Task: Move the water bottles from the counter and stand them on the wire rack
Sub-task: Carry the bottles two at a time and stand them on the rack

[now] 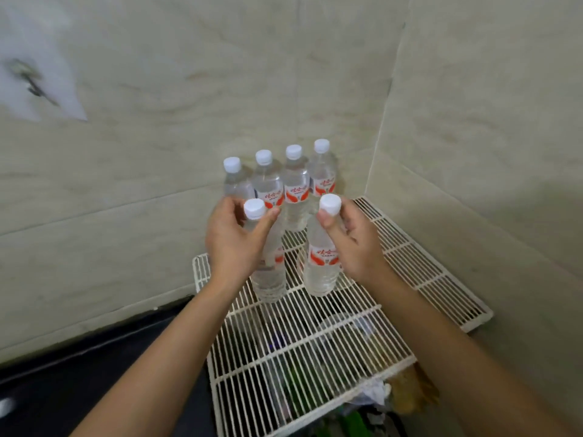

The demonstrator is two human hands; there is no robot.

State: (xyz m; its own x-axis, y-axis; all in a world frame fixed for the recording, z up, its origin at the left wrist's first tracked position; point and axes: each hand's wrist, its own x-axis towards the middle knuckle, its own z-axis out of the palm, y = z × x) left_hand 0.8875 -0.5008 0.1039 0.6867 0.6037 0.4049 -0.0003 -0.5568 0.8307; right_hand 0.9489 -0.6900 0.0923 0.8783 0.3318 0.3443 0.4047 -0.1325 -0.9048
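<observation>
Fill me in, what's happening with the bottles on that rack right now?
A person is standing water bottles on a white wire rack in a wall corner. The left hand grips one bottle just under its cap, and the right hand grips another bottle the same way; both bottles are upright with their bases at the rack. Four more bottles already stand in a row behind them.

My white wire rack (pixel 410 253) sits in the wall corner and carries six clear, white-capped water bottles: four in a row (pixel 295 184) at its back edge, two more (pixel 320 269) standing just in front of that row.
</observation>
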